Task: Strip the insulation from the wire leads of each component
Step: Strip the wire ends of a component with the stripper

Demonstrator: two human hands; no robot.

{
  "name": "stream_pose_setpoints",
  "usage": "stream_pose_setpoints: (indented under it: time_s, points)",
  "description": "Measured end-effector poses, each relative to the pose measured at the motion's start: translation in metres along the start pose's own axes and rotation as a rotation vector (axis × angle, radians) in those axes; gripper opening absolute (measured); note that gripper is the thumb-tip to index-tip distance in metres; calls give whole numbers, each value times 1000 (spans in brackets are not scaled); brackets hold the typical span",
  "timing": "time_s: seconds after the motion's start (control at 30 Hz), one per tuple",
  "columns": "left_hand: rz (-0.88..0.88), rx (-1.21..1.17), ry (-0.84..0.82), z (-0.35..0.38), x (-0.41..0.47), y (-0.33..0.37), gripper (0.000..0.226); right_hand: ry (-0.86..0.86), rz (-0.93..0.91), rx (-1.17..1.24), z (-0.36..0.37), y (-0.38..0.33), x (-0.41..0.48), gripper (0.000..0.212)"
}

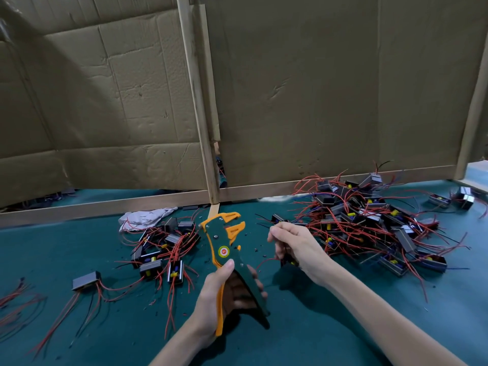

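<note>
My left hand (224,294) grips the handles of a green and orange wire stripper (224,244), jaws pointing up and apart. Just right of the jaws, my right hand (293,247) holds a small black component (289,258) by its red wire leads; a red lead (265,261) curls out below the fingers toward the tool. The component is mostly hidden under the hand. No wire sits in the jaws.
A large heap of black components with red wires (369,223) lies on the green table at right. A smaller pile (161,249) lies left of the tool, one lone component (85,281) farther left. A crumpled cloth (145,217) lies by the wooden frame and cardboard wall (317,88).
</note>
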State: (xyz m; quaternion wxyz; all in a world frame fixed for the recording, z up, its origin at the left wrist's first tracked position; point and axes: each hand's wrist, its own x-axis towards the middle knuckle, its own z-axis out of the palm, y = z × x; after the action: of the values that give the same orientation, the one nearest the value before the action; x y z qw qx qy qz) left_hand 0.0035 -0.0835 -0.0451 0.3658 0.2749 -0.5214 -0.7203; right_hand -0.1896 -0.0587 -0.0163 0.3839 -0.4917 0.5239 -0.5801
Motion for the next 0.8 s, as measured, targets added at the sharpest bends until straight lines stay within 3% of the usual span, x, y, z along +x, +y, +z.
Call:
stream_pose_setpoints:
  time_s: [0.2, 0.43, 0.67, 0.8]
  points:
    - [-40, 88, -112, 0, -2, 2, 60, -83, -6, 235, 6, -21, -9, 37]
    - [-68, 102, -165, -2, -1, 1, 59, -84, -14, 282, 13, -25, -13, 58]
    - [-80, 123, -196, -3, 1, -1, 71, -69, 14, 277, 11, -19, -10, 27]
    - [-93, 120, -213, -3, 0, -1, 70, -84, 7, 268, 11, -19, -10, 50]
